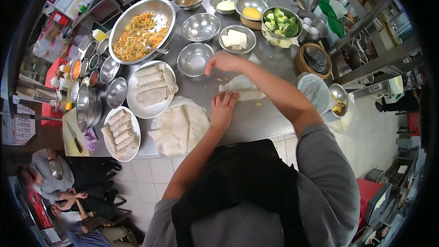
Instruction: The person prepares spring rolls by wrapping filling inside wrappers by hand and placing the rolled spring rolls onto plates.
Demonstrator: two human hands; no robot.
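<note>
My left hand [224, 109] rests over the left end of a partly rolled spring roll [250, 95], fingers curled onto it. A loose flap of wrapper [241, 83] lies on the far side of the roll. My right hand [224, 62] is at the right rim of a small metal bowl [195, 59] with something whitish in its bottom. Its fingers are bent and slightly apart, and nothing shows in them. Left of my left hand lies a stack of thin wrappers [179, 127].
Finished rolls fill a round plate [133, 97] and an oval plate [137, 148] at left. A large bowl of shredded filling [141, 34] with a spoon stands behind. Farther right are bowls of butter [235, 39], broccoli [281, 23] and eggs [311, 26]. A knife [74, 138] lies far left.
</note>
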